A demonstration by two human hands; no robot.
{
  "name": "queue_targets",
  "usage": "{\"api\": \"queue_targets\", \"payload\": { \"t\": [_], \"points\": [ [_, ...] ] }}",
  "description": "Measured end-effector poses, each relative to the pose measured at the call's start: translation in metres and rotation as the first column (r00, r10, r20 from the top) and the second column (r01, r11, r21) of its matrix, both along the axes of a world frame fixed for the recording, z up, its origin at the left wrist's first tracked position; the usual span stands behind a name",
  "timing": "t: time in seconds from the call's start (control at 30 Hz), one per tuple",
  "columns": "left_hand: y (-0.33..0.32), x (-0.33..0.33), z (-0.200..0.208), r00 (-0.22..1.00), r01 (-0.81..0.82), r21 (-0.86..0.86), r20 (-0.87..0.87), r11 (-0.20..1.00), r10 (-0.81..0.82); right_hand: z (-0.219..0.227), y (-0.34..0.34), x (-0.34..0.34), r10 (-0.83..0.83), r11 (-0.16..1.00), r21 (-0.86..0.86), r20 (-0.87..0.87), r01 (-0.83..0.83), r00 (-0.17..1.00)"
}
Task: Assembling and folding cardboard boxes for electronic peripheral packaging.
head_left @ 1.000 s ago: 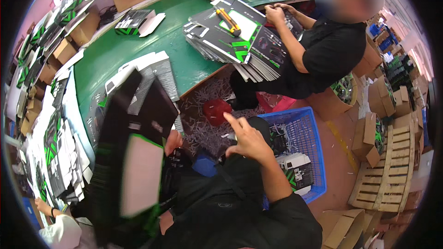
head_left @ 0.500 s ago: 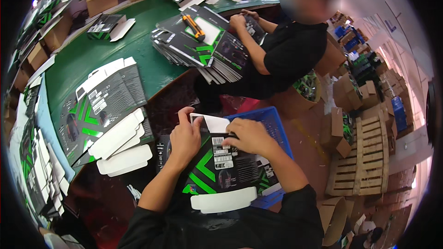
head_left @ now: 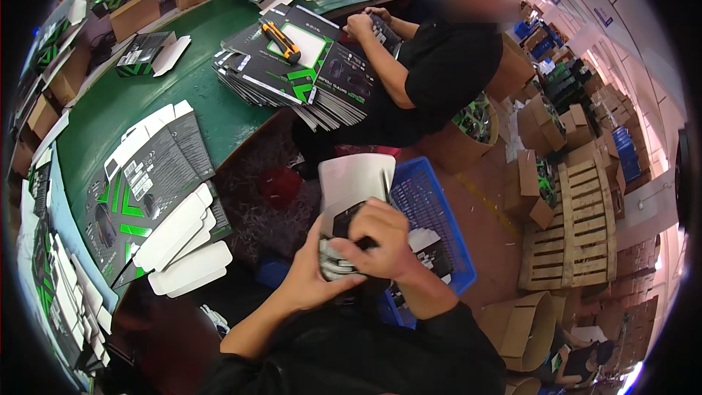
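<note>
Carton [head_left: 347,192] between left hand [head_left: 311,271] and right hand [head_left: 384,240]. To its left, surface [head_left: 218,115]: flattened cartons [head_left: 157,175] on near part; farther ahead, second stack [head_left: 336,73], cutter [head_left: 281,42] on top. Crate [head_left: 424,192] just right of right hand, boxes [head_left: 433,254] in it. Pallet [head_left: 570,227] well apart, farther right.

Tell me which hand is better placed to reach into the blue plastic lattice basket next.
Right, most likely: the right hand is nearer the blue plastic basket, its forearm overlapping it in view. The left hand is farther off, around a black-and-white cardboard box.
</note>
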State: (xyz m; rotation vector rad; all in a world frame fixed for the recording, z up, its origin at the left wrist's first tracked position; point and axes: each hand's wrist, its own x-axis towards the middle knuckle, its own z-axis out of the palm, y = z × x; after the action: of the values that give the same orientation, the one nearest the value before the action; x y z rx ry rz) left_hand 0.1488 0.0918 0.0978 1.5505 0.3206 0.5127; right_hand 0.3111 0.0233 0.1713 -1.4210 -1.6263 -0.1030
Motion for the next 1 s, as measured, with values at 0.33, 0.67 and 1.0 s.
{"api": "queue_targets", "payload": {
  "t": [0.33, 0.67, 1.0],
  "points": [
    [0.003, -0.101, -0.014, 0.893, -0.419, -0.456, -0.052, 0.785, 0.447, -0.073, -0.006, -0.004, -0.035, 0.883, -0.202, -0.928, -0.424, 0.37],
    [-0.007, -0.134, -0.024, 0.896, -0.417, -0.551, -0.116, 0.723, 0.428, -0.1, 0.001, -0.042, -0.117, 0.678, -0.196, -0.98, -0.709, 0.159],
    [-0.015, -0.163, -0.059, 0.92, -0.386, -0.511, -0.147, 0.768, 0.364, -0.108, 0.016, -0.029, 0.033, 0.866, -0.39, -0.581, -0.313, 0.813]
  ]
}}
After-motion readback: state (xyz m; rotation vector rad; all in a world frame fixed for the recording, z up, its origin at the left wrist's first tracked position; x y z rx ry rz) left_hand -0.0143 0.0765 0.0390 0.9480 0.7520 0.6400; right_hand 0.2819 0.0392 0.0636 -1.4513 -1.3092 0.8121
